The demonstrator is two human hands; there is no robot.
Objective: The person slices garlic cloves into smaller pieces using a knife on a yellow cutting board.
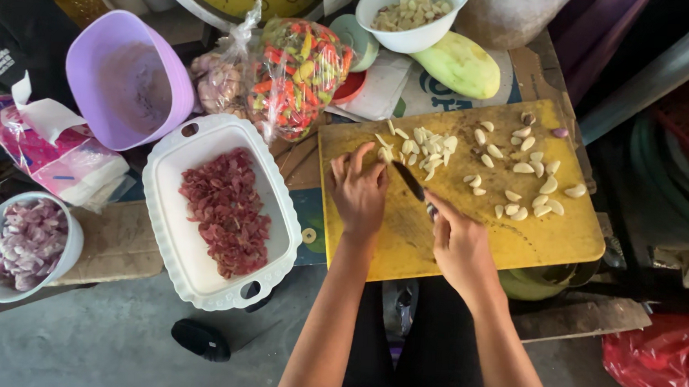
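A yellow cutting board (546, 235) lies in front of me. My left hand (358, 193) rests palm down on its left part, fingertips touching a pile of chopped garlic (421, 149). My right hand (456, 242) grips the handle of a dark-bladed knife (408, 180), whose tip points up-left toward the chopped pile. Several whole peeled garlic cloves (530, 180) lie scattered on the board's right half.
A white tray (171, 231) of sliced red pieces sits to the left. Around it stand a bowl of shallots (27, 244), a purple tub (126, 80), a bag of chillies (296, 73), a bag of garlic (218, 81), a white bowl (409, 16), a pale green fruit (457, 63) and a red bag (662, 363).
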